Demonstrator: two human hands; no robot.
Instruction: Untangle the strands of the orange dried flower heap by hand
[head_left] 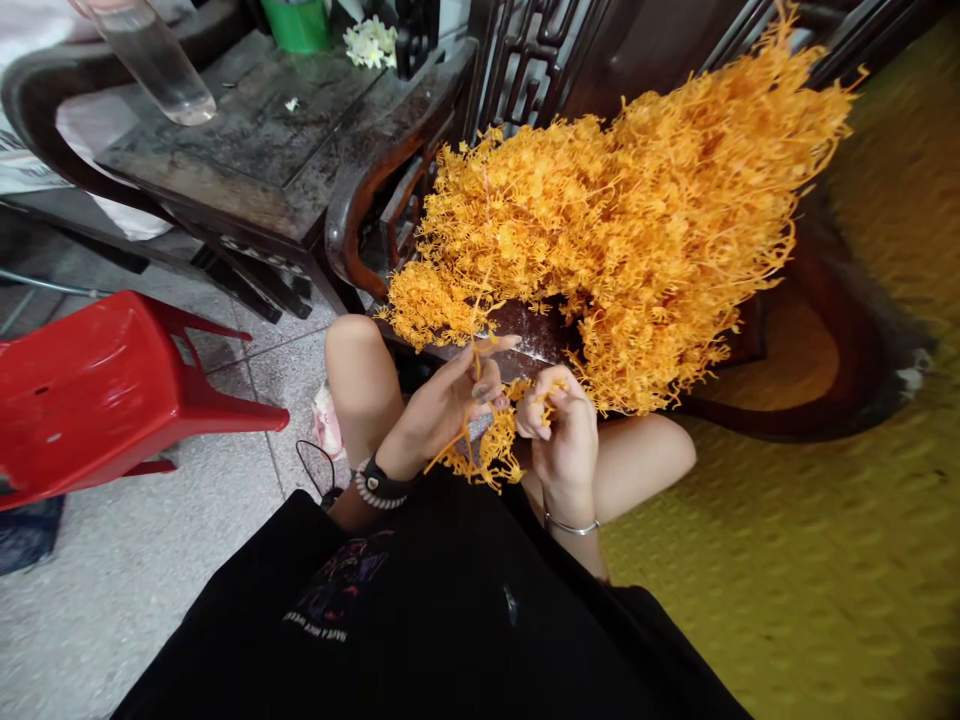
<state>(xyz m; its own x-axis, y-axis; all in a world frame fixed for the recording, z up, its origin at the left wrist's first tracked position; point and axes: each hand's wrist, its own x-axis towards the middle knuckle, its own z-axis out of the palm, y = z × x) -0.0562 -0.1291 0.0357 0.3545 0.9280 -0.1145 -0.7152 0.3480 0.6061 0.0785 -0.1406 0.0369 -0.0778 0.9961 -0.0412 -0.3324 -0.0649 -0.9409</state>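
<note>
1) Left hand (pixel 442 405) and right hand (pixel 566 440) had fingers clamped on spidery orange plastic sprigs (pixel 499 450)
2) Big frilly orange plastic heap (pixel 630 220) lay just beyond, on dark wooden chair (pixel 349 220)
3) Shiny green container (pixel 296 24) stood farther back, left

The right grip (pixel 566 440) partly hides the orange strands (pixel 553 390) it holds.

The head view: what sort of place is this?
Probably a home's sitting room, though a small workshop is possible: there's a carved wooden armchair heaped with orange strands, a dark side table and a red plastic stool.
</note>
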